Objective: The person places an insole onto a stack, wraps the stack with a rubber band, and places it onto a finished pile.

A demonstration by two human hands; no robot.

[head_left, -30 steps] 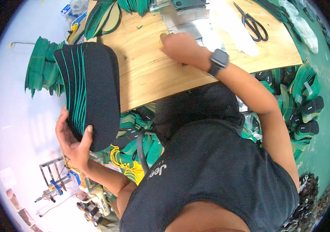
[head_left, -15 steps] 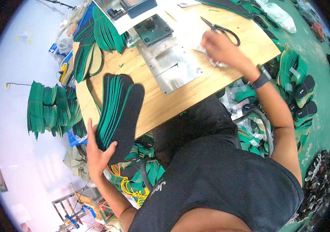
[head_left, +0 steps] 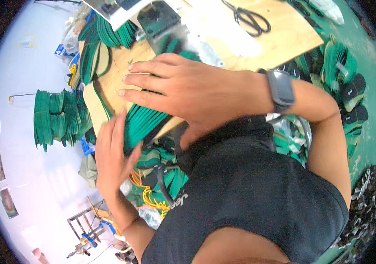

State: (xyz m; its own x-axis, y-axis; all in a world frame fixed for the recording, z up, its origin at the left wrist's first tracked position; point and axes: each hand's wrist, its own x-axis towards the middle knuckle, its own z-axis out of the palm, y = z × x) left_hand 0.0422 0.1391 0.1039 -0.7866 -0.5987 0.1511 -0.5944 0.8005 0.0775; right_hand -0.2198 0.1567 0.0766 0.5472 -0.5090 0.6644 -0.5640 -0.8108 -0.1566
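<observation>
A stack of green and black shoe insoles point(head_left: 146, 123) leans over the left front edge of the wooden table. My left hand point(head_left: 113, 152), slightly blurred, has its fingers along one side of the stack's near end and its thumb on the other. Across the top of the stack reaches my right hand point(head_left: 183, 86), its fingers outstretched and a little apart, its thumb pointing down on the near side. This hand hides the middle of the stack. Beyond it, more of the green and black insoles shows against the metal plate of a small press point(head_left: 159, 22).
Black-handled scissors point(head_left: 252, 21) lie on the wooden table point(head_left: 285, 35). More green insoles point(head_left: 115, 33) are bunched at its far left. Tall insole piles point(head_left: 58, 119) stand left of the table, others point(head_left: 337, 64) on the floor at right. Yellow cords point(head_left: 150, 200) hang below.
My right hand has come from beside the scissors, left and nearer, onto the insole stack. The stack has tipped over toward the press. The view has shifted slightly.
</observation>
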